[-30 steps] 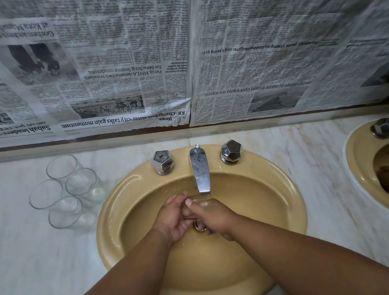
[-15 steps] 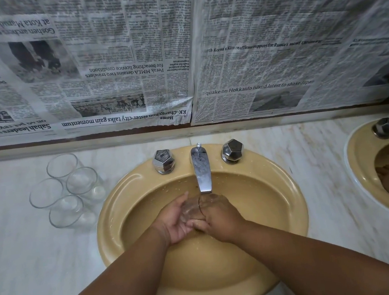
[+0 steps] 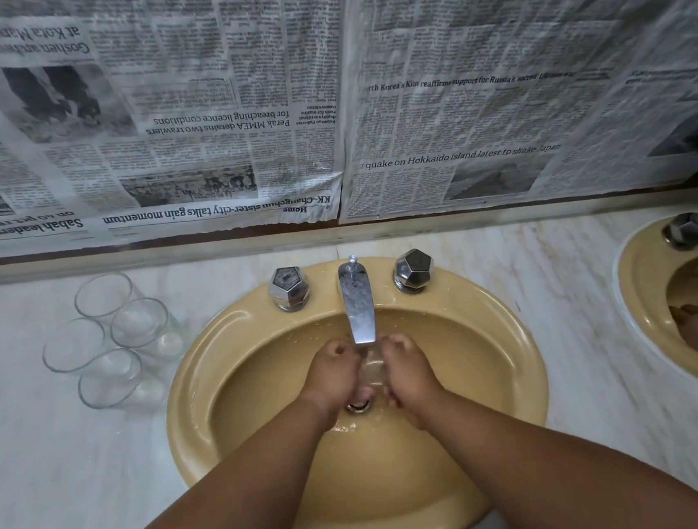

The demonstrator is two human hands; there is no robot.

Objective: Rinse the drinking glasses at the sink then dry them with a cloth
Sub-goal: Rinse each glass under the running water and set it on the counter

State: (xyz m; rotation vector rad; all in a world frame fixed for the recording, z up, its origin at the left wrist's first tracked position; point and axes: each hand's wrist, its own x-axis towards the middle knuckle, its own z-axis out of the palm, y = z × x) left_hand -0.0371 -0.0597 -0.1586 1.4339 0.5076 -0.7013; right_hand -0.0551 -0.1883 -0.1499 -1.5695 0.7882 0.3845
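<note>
Hands overlapped a moment earlier now lie side by side: left hand (image 3: 333,374) and right hand (image 3: 410,375), fingers curled, clasp one clear glass (image 3: 371,368) between them under the tap (image 3: 357,306), above the drain (image 3: 359,406) of the yellow sink (image 3: 190,407). Four more glasses (image 3: 112,342) stand grouped on the marble counter (image 3: 61,484), left of the sink.

Glossy mustard sink (image 3: 189,390) w/ shiny metal tap (image 3: 358,306) & knobs (image 3: 289,288); clear, smooth glass tumblers (image 3: 111,377); polished marble-look tabletop (image 3: 61,484); matt, creased newsprint paper (image 3: 194,87) behind.

Clear glass (image 3: 371,371) in sink (image 3: 528,375), prob. upright; 4 empty glasses (image 3: 111,379) standing left of it.
</note>
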